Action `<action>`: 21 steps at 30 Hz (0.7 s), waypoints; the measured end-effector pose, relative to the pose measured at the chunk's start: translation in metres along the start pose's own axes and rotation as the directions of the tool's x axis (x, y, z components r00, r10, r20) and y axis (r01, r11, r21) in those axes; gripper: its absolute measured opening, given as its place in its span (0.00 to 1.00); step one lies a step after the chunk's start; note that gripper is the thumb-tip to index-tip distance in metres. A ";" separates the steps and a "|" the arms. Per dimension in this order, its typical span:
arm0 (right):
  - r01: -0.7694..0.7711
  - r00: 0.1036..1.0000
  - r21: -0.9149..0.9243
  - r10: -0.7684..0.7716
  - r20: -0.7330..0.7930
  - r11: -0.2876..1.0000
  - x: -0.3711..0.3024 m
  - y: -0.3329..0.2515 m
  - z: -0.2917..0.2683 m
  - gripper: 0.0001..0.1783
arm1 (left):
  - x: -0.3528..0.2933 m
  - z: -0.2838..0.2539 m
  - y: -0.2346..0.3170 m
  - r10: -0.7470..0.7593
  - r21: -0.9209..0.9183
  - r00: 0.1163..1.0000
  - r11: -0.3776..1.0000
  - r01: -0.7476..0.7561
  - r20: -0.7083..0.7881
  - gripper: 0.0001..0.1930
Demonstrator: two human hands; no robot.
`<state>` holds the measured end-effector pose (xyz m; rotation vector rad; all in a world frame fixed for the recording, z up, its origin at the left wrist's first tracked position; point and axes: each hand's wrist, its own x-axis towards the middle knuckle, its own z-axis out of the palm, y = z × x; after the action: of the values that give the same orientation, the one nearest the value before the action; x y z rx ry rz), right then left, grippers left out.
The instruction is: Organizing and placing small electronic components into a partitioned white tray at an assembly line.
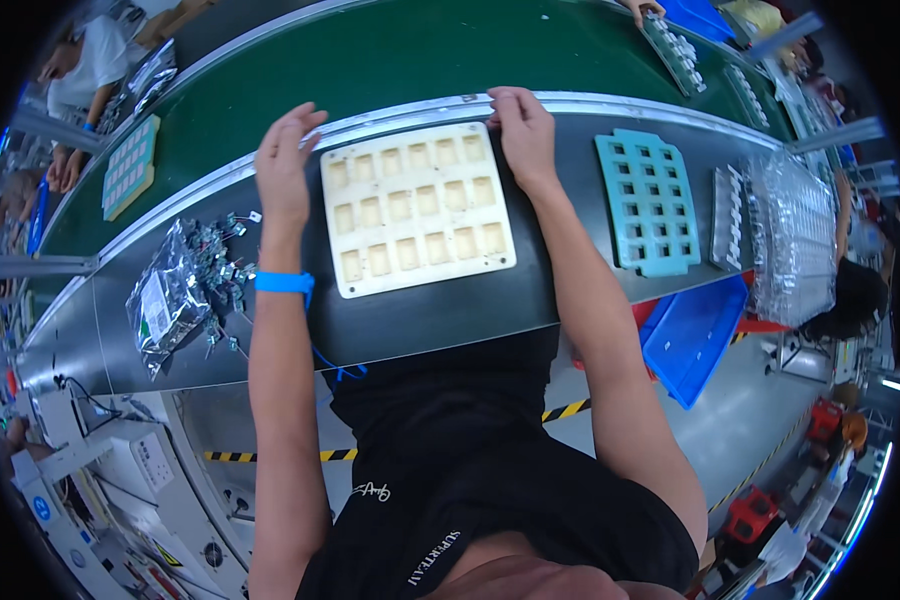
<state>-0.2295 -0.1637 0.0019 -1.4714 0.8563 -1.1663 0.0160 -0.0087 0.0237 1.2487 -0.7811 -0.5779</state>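
A cream-coloured tray (419, 200) with rows of square pockets lies flat on the dark bench in front of me; its pockets look bare. My left hand (288, 155) is just off its far left corner, fingers apart and bent toward the tray, holding nothing. A blue band (283, 283) circles that wrist. At the far right corner is my right hand (525, 135), its fingers loosely curled beside the tray edge with nothing visible in them. Whether its fingertips touch the tray, I cannot tell.
A teal tray (649, 205) with square holes lies to the right, near stacked clear plastic trays (790, 235). On the left are a silver bag (165, 305) and small circuit boards with wires (215, 260). Beyond runs a green conveyor belt (400, 60). A blue bin (695, 335) sits below the bench.
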 end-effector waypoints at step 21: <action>-0.260 0.962 0.230 0.231 0.149 0.938 -0.010 0.001 0.020 0.32 | -0.003 0.018 -0.017 -0.060 -0.273 0.989 0.957 0.095 0.133 0.12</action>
<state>-0.2128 -0.1493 -0.0015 -1.1797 0.7580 -0.9498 0.0002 -0.0211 0.0089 0.9930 -0.7268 -0.8071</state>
